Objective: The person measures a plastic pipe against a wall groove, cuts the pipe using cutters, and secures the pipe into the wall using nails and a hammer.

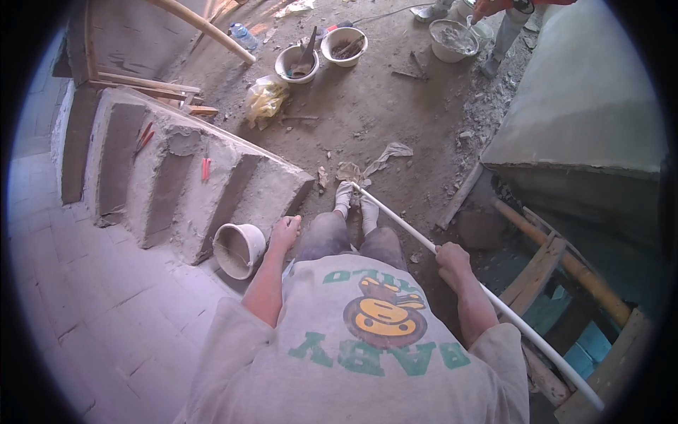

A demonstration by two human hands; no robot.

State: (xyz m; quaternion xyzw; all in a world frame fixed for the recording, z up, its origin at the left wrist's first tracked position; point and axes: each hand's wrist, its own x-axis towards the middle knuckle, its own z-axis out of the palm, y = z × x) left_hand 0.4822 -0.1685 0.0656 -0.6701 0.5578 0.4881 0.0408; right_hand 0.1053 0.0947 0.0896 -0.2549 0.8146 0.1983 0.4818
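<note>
My right hand (453,259) is closed around a long white pipe (526,326). The pipe slants from near my feet at its far end to the lower right, passing beside my body. On the other side, my left hand (286,231) is raised above my thigh with its fingers curled; whether anything small is between them is hidden. Below and left of that hand, a whitish bucket (240,251) lies tipped beside the concrete steps, its inside coated in grey.
Red-handled pliers (144,138) and another red-handled tool (205,169) lie on the steps (191,205). Buckets (344,47) and a yellowish plastic bag (267,100) sit ahead. A co-worker's hand (487,8) reaches toward a mortar bucket (453,40). Wooden framing (533,275) stands at right.
</note>
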